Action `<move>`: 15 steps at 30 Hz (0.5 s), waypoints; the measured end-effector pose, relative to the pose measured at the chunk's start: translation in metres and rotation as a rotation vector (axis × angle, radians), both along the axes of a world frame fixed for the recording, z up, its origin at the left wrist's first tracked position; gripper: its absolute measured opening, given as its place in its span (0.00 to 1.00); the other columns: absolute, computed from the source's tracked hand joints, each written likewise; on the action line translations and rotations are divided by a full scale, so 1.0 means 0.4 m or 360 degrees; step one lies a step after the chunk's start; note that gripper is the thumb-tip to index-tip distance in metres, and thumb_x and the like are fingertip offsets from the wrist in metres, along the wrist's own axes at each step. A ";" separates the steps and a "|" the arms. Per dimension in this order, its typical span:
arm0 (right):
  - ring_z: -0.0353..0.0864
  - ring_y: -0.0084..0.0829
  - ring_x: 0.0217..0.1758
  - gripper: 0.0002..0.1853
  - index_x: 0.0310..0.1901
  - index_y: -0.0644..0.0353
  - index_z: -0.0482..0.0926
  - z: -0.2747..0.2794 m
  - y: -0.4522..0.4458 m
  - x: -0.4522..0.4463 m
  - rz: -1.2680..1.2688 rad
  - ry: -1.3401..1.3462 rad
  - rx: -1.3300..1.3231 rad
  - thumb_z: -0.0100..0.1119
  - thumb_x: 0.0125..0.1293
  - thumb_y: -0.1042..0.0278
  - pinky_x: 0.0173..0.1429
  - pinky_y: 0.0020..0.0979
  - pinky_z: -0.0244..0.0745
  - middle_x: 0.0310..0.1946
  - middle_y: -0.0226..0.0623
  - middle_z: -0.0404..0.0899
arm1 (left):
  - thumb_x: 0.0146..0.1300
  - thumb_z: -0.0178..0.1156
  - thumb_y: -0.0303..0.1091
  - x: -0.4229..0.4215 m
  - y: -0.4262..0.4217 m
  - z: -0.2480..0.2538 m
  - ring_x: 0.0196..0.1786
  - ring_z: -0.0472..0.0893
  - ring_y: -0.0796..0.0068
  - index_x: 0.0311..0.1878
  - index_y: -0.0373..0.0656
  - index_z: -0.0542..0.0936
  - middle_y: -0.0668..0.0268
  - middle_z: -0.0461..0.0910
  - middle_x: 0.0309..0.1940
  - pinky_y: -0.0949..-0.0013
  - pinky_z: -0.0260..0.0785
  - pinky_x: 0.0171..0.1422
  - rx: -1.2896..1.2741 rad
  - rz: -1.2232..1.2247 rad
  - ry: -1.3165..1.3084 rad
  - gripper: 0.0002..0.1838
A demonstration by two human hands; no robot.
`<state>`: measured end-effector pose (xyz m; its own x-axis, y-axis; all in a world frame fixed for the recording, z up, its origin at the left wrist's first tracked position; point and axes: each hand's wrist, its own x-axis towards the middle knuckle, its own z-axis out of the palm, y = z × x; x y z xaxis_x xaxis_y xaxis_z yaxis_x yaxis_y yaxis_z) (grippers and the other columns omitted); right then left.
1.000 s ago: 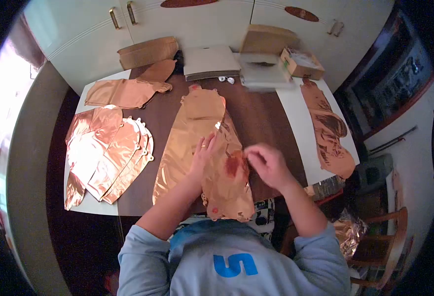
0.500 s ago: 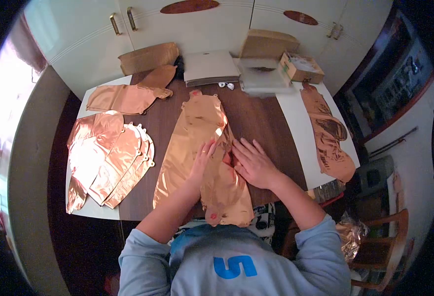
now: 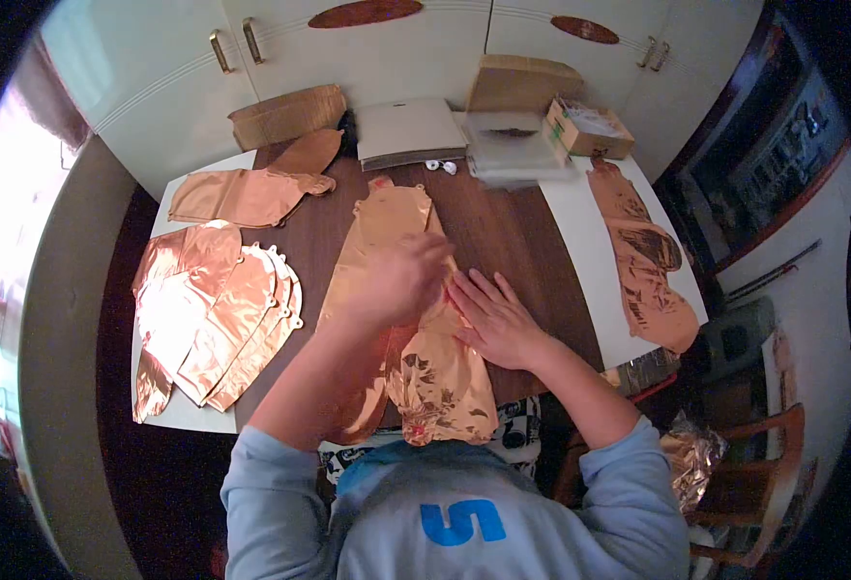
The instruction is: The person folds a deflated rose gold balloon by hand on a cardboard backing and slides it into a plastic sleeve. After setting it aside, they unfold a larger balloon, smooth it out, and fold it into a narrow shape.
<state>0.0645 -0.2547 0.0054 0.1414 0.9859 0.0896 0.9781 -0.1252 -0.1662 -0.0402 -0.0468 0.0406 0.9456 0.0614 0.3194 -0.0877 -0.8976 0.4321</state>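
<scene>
A deflated rose-gold foil balloon (image 3: 445,377) lies lengthwise in front of me, its near end at the table's front edge. Parts of it are folded over, and its lower half looks wrinkled. My left hand (image 3: 411,275) is over the balloon's middle, its fingers smeared by motion, so I cannot see whether they grip the foil. My right hand (image 3: 503,324) lies flat with fingers spread, its fingertips on the balloon's right edge and the palm beside it on the brown table (image 3: 542,280).
Flat foil balloons (image 3: 242,309) overlap at the left, with another folded foil piece (image 3: 242,196) behind them. A printed-looking foil piece (image 3: 638,256) lies on the right. At the back are a grey stack (image 3: 411,133), white earbuds (image 3: 441,167), clear plastic sleeves (image 3: 513,150) and a box (image 3: 590,130).
My left hand has moved up and right across the balloon, from flat to blurred. The balloon's lower left part has shifted and wrinkled. My right hand has stayed nearly in place.
</scene>
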 end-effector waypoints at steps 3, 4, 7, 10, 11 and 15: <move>0.47 0.50 0.81 0.39 0.76 0.61 0.54 0.025 0.007 -0.001 -0.0003 -0.0038 -0.0136 0.51 0.72 0.47 0.81 0.54 0.39 0.77 0.49 0.52 | 0.62 0.61 0.35 0.076 -0.010 -0.102 0.67 0.72 0.51 0.60 0.36 0.77 0.50 0.75 0.62 0.49 0.63 0.72 0.0398 0.0058 -0.0230 0.23; 0.47 0.50 0.81 0.39 0.76 0.62 0.54 0.020 0.004 0.000 0.0012 -0.0053 -0.0123 0.51 0.71 0.46 0.81 0.54 0.38 0.77 0.49 0.52 | 0.64 0.60 0.39 0.090 -0.002 -0.112 0.68 0.71 0.52 0.62 0.35 0.75 0.51 0.74 0.64 0.49 0.61 0.74 0.0394 0.0136 -0.0146 0.25; 0.44 0.49 0.82 0.39 0.76 0.62 0.54 0.024 0.004 0.002 0.0026 -0.0041 -0.0183 0.48 0.73 0.44 0.82 0.54 0.35 0.78 0.49 0.50 | 0.67 0.56 0.48 0.138 0.042 -0.153 0.71 0.69 0.53 0.65 0.34 0.72 0.51 0.72 0.67 0.50 0.57 0.76 0.0384 0.0294 -0.0035 0.31; 0.43 0.48 0.83 0.39 0.76 0.62 0.54 0.025 -0.005 0.006 0.0042 0.0008 -0.0194 0.47 0.74 0.43 0.82 0.54 0.33 0.79 0.48 0.48 | 0.66 0.58 0.48 0.164 0.084 -0.170 0.72 0.68 0.53 0.65 0.35 0.73 0.51 0.71 0.67 0.50 0.57 0.76 0.0376 0.0296 -0.0152 0.31; 0.43 0.48 0.83 0.39 0.76 0.62 0.54 0.025 -0.007 0.005 0.0056 0.0028 -0.0181 0.47 0.73 0.43 0.82 0.54 0.33 0.79 0.48 0.48 | 0.66 0.58 0.48 0.167 0.094 -0.168 0.72 0.68 0.53 0.65 0.35 0.73 0.51 0.71 0.68 0.50 0.57 0.76 0.0370 0.0291 -0.0138 0.31; 0.43 0.48 0.83 0.39 0.76 0.61 0.54 0.028 -0.024 -0.009 0.0084 0.0003 -0.0196 0.46 0.73 0.43 0.82 0.55 0.32 0.79 0.46 0.47 | 0.65 0.58 0.47 0.171 0.096 -0.158 0.71 0.69 0.52 0.64 0.35 0.73 0.50 0.71 0.68 0.49 0.58 0.75 0.0253 0.0305 -0.0163 0.30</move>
<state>0.0608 -0.2643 0.0164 0.0893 0.9955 -0.0331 0.9836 -0.0933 -0.1546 0.0284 -0.0083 -0.0228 0.8838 0.1778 0.4328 0.0546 -0.9579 0.2819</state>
